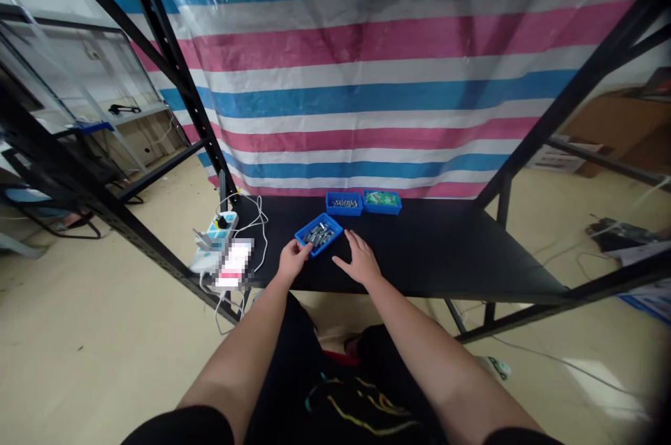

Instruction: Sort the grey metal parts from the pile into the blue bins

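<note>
Two hands are seen over the front edge of a black bench [419, 249]. The left hand [292, 258] is closed lightly on the near-left corner of a small blue tray [319, 233], with the fingers curled at its rim. The right hand [358, 258] is held open and flat, fingers spread, just beside the tray's right side; nothing is gripped by it, and whether it is touching the benchtop cannot be told.

Three blue trays are counted in all. The nearest one is set askew near the front-left part of the bench and is filled with small grey metal parts, too small to be identified. Two more are placed side by side toward the back edge: one [344, 203] with similar grey pieces, the other [382, 202] with green ones.

At the left edge of the bench a white power strip [212, 244] with white cables [256, 221] is found, beside a blurred patch. The bench is framed by black metal uprights [172, 61], and a striped tarpaulin [367, 82] in pink, white and blue is hung behind it. The path between hands and trays is unobstructed.
</note>
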Available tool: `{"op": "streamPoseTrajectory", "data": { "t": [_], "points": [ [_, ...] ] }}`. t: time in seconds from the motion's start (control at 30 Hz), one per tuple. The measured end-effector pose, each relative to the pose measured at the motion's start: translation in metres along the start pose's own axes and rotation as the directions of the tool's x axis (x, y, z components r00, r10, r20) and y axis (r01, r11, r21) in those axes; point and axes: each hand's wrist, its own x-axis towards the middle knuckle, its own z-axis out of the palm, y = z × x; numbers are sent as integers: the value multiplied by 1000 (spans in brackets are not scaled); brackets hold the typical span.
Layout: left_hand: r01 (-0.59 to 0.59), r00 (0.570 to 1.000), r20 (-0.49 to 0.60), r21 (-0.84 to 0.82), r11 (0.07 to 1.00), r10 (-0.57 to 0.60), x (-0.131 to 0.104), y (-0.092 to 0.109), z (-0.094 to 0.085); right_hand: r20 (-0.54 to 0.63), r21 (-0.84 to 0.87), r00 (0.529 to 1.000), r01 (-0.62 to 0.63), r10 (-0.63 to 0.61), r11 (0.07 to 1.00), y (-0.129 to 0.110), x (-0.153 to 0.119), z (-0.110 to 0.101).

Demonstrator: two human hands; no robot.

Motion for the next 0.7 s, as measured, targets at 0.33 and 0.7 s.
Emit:
{"op": "streamPoseTrajectory", "data": {
  "t": [0.33,0.7],
  "points": [
    [-145,978,-105,284,948,181,-4,5,24,64,-69,998,9,-5,998,-5,1,2],
    [-282,926,-130,385,879,354,-6,2,37,126,-91,992,38,-26,995,1,8,10]
  ]
}}
